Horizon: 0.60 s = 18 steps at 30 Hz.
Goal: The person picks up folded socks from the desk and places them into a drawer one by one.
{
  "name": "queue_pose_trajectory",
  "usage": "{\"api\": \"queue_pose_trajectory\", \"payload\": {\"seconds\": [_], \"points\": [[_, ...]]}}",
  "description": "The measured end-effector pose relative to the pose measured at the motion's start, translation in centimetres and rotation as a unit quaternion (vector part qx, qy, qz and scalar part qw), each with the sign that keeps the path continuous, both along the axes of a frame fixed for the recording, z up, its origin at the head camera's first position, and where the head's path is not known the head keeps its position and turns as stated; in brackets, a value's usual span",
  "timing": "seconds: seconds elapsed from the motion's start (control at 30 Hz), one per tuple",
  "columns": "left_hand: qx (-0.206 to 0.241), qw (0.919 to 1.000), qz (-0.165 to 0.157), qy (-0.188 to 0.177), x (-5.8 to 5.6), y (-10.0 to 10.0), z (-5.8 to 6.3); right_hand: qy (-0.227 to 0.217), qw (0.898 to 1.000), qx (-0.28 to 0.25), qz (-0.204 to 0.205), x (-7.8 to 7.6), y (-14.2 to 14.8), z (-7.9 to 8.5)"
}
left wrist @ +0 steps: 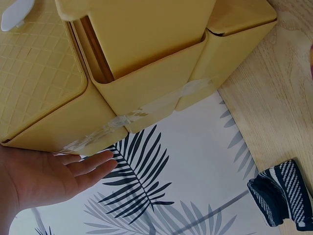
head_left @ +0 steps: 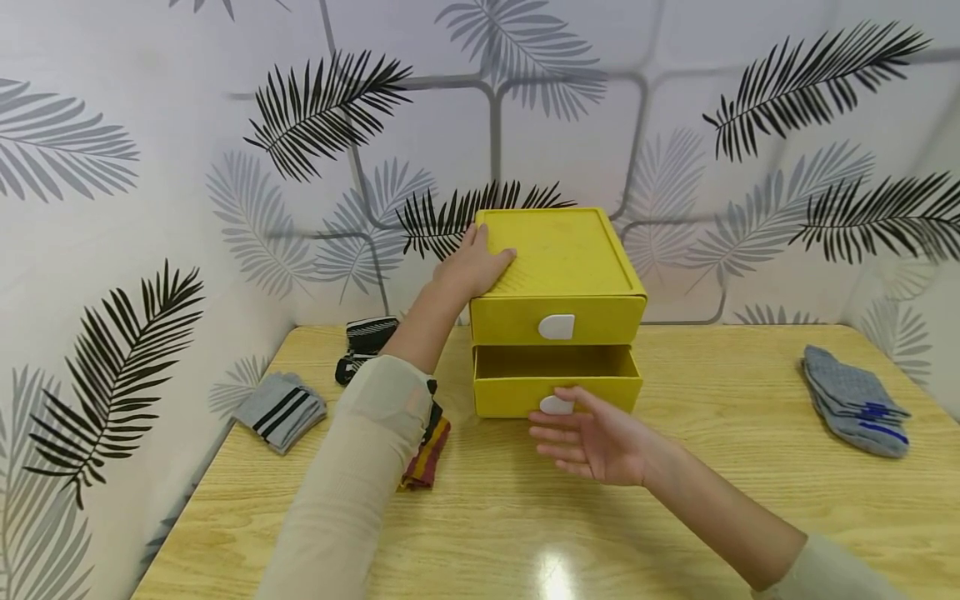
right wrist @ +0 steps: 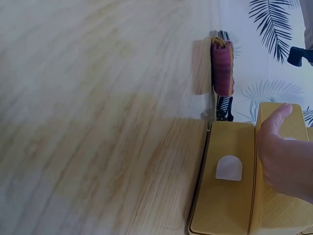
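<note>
A yellow two-drawer box (head_left: pixel 555 250) stands on the wooden table. Its lower drawer (head_left: pixel 506 398) is partly pulled out, while the upper drawer (head_left: pixel 506 321) sits closed. My left hand (head_left: pixel 472 265) rests on the box's left top edge, fingers extended along its side; the left wrist view shows those fingers beside the yellow wall (left wrist: pixel 93 122). In front of the lower drawer is my right hand (head_left: pixel 600 442), its fingers extended and apart. Its thumb lies by the white handle (head_left: pixel 553 406); whether it touches the handle I cannot tell.
Left of the box lie folded grey socks with black stripes (head_left: pixel 281 411), black-and-white socks (head_left: pixel 371 335) and burgundy-yellow socks (head_left: pixel 427 460), partly behind my left sleeve. Grey socks with blue marks (head_left: pixel 855 404) lie at the right. Leaf-patterned sheeting (head_left: pixel 675 125) hangs behind the table.
</note>
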State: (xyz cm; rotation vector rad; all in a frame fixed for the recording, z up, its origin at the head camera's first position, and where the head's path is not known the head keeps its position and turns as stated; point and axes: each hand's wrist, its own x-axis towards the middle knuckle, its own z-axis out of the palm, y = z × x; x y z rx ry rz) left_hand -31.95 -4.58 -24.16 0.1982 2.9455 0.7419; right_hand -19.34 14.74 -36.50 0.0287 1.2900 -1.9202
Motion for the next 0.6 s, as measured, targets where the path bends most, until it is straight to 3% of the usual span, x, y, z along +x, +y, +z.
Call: {"api": "queue_pose_trajectory", "payload": {"seconds": [0.6], "points": [[0.001,1.0,-0.002,0.0,-0.2,-0.1,-0.1,0.008,0.999,-0.005,0.037,3.3,0.6,0.0]]}}
